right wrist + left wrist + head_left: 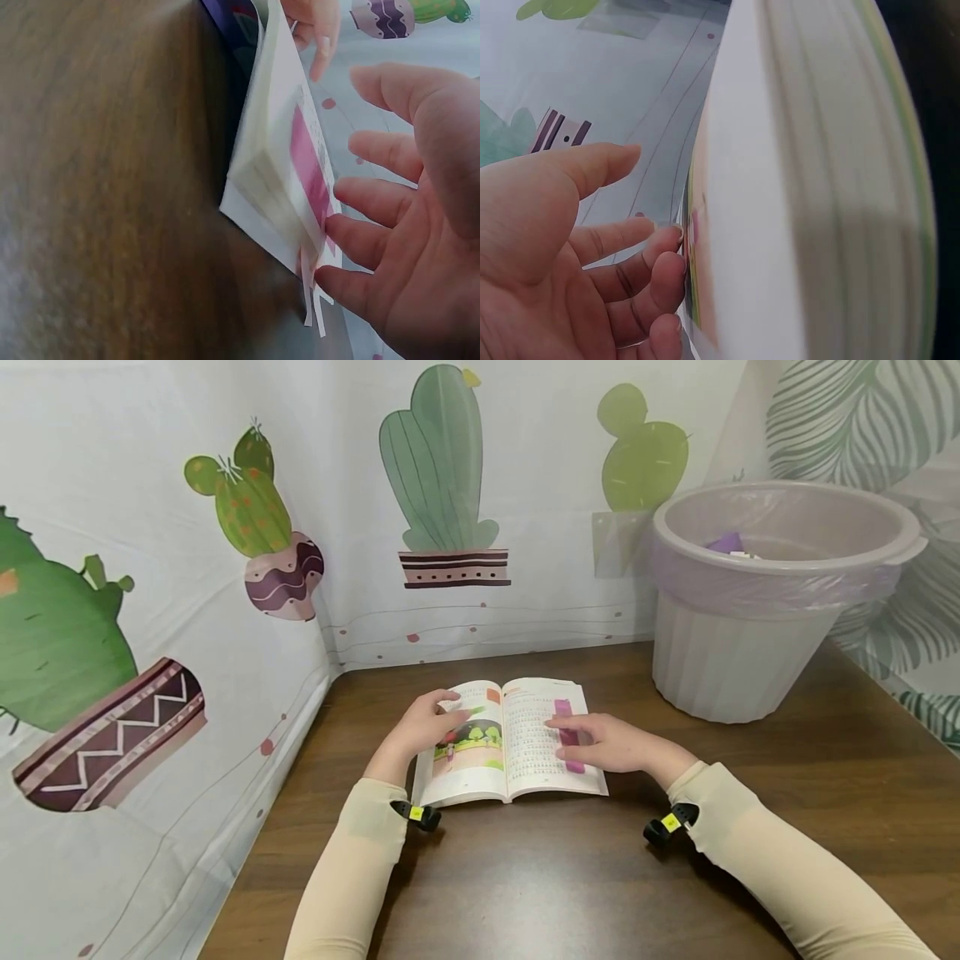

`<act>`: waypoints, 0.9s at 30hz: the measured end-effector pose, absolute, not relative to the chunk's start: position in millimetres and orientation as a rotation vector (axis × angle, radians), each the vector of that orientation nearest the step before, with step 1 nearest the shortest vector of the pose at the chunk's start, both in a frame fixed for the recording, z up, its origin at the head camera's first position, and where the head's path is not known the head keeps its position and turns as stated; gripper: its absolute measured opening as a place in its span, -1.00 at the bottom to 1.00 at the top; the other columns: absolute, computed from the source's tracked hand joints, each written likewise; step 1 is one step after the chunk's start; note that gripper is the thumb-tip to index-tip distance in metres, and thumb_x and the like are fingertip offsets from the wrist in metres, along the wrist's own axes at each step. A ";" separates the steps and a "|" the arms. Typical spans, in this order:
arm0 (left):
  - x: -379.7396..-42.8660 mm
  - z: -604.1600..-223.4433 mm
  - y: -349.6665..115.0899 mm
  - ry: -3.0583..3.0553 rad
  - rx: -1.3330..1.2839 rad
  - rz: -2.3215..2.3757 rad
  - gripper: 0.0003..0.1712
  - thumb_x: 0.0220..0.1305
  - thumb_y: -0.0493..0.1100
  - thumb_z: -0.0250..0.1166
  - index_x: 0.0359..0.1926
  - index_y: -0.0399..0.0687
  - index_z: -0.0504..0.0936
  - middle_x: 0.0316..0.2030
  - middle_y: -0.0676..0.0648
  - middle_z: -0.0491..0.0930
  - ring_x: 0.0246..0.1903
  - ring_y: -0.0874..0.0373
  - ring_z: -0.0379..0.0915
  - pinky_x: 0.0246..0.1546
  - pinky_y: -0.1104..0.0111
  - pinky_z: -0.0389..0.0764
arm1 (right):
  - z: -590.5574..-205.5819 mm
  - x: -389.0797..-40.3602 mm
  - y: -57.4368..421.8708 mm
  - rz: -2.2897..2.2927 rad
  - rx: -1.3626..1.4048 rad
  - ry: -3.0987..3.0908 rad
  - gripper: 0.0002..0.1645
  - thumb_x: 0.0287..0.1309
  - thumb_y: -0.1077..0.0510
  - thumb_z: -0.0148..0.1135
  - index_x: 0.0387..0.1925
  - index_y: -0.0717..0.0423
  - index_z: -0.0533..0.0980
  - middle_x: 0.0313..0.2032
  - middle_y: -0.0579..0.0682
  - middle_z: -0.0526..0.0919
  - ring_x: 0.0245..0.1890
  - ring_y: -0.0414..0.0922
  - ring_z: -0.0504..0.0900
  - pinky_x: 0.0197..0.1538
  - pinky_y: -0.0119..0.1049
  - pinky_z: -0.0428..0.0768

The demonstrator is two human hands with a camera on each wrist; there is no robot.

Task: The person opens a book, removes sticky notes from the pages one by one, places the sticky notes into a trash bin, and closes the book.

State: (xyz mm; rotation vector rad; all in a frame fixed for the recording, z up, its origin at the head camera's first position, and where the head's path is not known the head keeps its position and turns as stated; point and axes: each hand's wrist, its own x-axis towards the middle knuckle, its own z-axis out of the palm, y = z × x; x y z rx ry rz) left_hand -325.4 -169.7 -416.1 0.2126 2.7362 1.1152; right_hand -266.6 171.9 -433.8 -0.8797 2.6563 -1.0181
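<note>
1. One open illustrated book (528, 781) lay on the wood-grain table (562, 877), at 6 o'clock from the head view's centre; its print was too small to read.
2. Of two facing pages, the 9 o'clock one bore a colour picture; the 3 o'clock one bore rows of print and one magenta strip (568, 737).
3. The left hand (423, 724) lay palm-down at the book's 9 o'clock, fingers loosely bent, fingertips on the page.
4. The right hand (615, 743) reached in from 3 o'clock, fingers spread over the strip; whether every fingertip touched, I couldn't tell.
5. Two black wrist straps (671, 825), at 8 and 4 o'clock, each carried one yellow label, its marking illegible.
6. One ribbed bin (735, 656) with a purple liner (772, 592) stood at 2 o'clock.
</note>
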 end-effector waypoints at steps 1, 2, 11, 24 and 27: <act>-325.7 -415.1 -168.0 2.732 0.224 1.114 -0.32 0.38 0.20 0.30 0.41 0.07 0.44 -0.16 -0.15 0.61 -0.36 0.07 0.56 -0.32 0.29 0.56 | -434.4 -267.0 172.2 -1.011 -0.874 2.660 -0.27 0.35 -0.15 0.30 0.43 0.03 0.43 0.20 0.06 0.63 0.05 -0.03 0.52 0.23 0.01 0.51; -326.3 -413.8 -165.9 2.730 0.239 1.103 -0.32 0.39 0.21 0.30 0.41 0.08 0.44 -0.16 -0.15 0.61 -0.37 0.07 0.56 -0.33 0.29 0.57 | -435.5 -267.6 172.8 -1.003 -0.867 2.662 -0.26 0.35 -0.17 0.29 0.44 0.03 0.42 0.21 0.06 0.62 0.05 -0.03 0.52 0.25 0.02 0.50; -343.1 -396.4 -135.8 2.695 0.441 0.929 -0.28 0.40 0.25 0.27 0.44 0.08 0.41 -0.05 -0.12 0.64 -0.34 0.04 0.64 -0.27 0.23 0.64 | -440.6 -269.2 175.1 -0.878 -0.821 2.659 -0.16 0.35 -0.20 0.28 0.54 -0.03 0.28 0.42 0.11 0.48 0.30 0.03 0.52 0.39 0.12 0.45; -349.9 -365.4 -71.9 2.561 0.555 0.701 -0.22 0.40 0.25 0.24 0.49 0.03 0.34 0.41 -0.11 0.41 0.07 -0.05 0.60 0.08 0.08 0.65 | -440.5 -272.9 184.6 -0.905 -0.871 2.663 -0.14 0.38 -0.22 0.25 0.56 -0.05 0.23 0.48 0.05 0.41 0.44 0.07 0.44 0.44 0.14 0.40; -354.4 -367.3 -58.5 2.544 0.576 0.639 -0.22 0.41 0.26 0.23 0.50 0.05 0.33 0.37 -0.11 0.45 0.01 -0.06 0.63 0.10 0.05 0.63 | -441.5 -273.3 184.8 -0.909 -0.883 2.660 -0.11 0.38 -0.25 0.23 0.58 -0.09 0.19 0.48 0.06 0.39 0.39 0.06 0.47 0.42 0.14 0.42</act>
